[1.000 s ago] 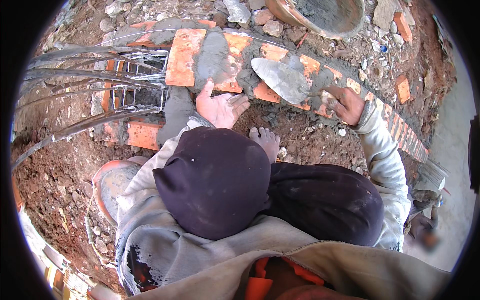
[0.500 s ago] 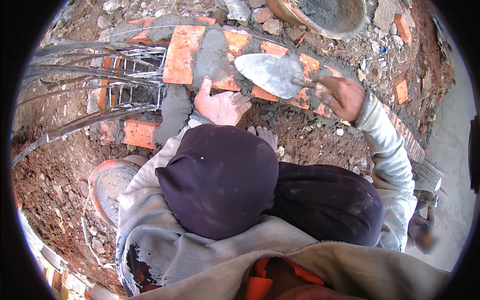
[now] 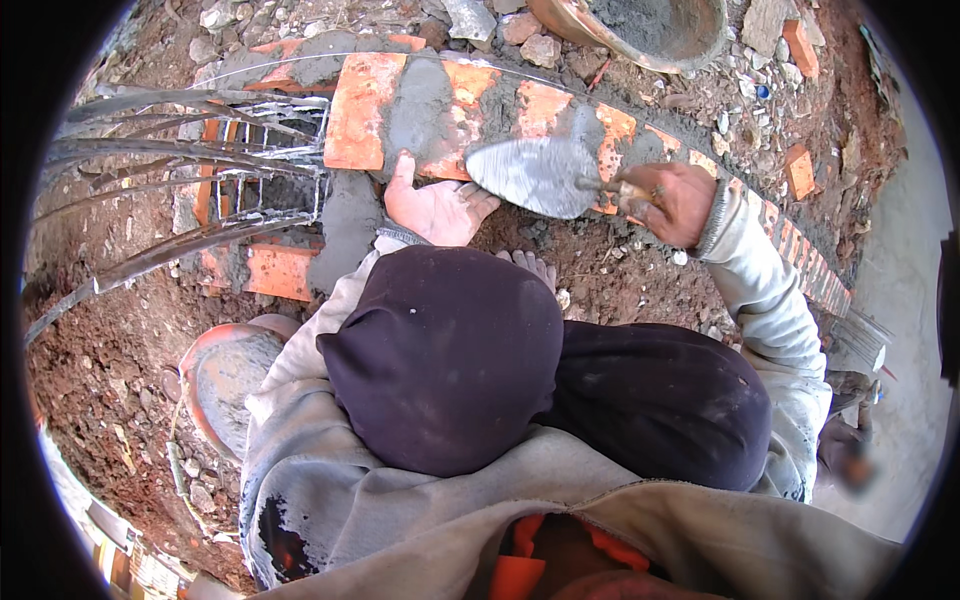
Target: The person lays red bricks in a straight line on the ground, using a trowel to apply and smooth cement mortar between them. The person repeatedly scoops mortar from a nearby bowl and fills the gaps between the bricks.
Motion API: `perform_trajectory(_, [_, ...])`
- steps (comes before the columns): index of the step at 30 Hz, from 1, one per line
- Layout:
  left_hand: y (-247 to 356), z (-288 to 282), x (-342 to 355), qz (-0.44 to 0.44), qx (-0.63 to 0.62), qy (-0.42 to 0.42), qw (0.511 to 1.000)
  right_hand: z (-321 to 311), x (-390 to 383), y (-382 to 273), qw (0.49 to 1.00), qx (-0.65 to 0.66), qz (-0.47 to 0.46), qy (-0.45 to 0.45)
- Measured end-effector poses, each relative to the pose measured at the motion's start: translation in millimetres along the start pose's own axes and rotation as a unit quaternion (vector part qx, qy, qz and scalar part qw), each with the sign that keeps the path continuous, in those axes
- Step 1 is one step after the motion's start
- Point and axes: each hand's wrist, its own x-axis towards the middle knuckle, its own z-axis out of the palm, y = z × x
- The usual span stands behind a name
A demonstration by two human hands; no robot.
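My right hand point(image 3: 668, 200) is wrapped round the handle of a pointed trowel point(image 3: 535, 175). The grey metal blade, slightly blurred, lies over the near edge of a low brick wall point(image 3: 541, 108), its tip by the fingers of my left hand point(image 3: 437, 208). That hand is open, palm up, fingers stretched, at the near face of the wall; its thumb reaches up to the brick edge. An orange brick point(image 3: 362, 110) lies across the wall left of it, beside a band of wet grey mortar point(image 3: 417, 105). Mortar also fills gaps between the other bricks.
Dark bent rods point(image 3: 170, 150) stick out left of the wall. A basin of mortar point(image 3: 660, 35) stands beyond it, and another bowl point(image 3: 230, 375) sits at my left. A string point(image 3: 270, 67) runs along the wall. Loose bricks point(image 3: 800, 172) and rubble lie at right; another person point(image 3: 848, 440) is far right.
The trowel blade has come down toward me, from the wall's top to its near edge. My right hand moved slightly nearer and left. My left hand stays nearly in place.
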Motion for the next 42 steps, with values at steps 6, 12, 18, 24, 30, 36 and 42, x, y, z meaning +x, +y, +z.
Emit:
perform_trajectory(6, [6, -9, 3, -0.016, 0.081, 0.018, 0.996, -9, -33, 24, 0.997, -0.059, 0.046, 0.021])
perform_trajectory(12, [15, -2, -2, -0.057, 0.131, 0.096, 0.985, 32, -14, -34, 0.984, -0.138, 0.001, 0.116])
perform_trajectory(18, [16, -8, -6, -0.026, 0.125, 0.076, 0.989, 33, 4, -27, 0.978, -0.122, 0.13, 0.105])
perform_trajectory(24, [19, -5, -5, -0.04, 0.131, 0.046, 0.99, 54, -18, -23, 0.983, 0.063, 0.161, 0.057])
perform_trajectory(30, [18, -4, -11, -0.045, 0.166, 0.068, 0.983, 25, 0, -40, 0.987, 0.007, 0.119, 0.112])
perform_trajectory(36, [26, -1, -14, -0.055, 0.182, 0.042, 0.981, 35, 13, -18, 0.987, 0.042, 0.127, 0.09])
perform_trajectory(42, [28, -4, -22, -0.048, 0.192, 0.036, 0.98, 28, -6, -25, 0.974, 0.164, 0.134, 0.084])
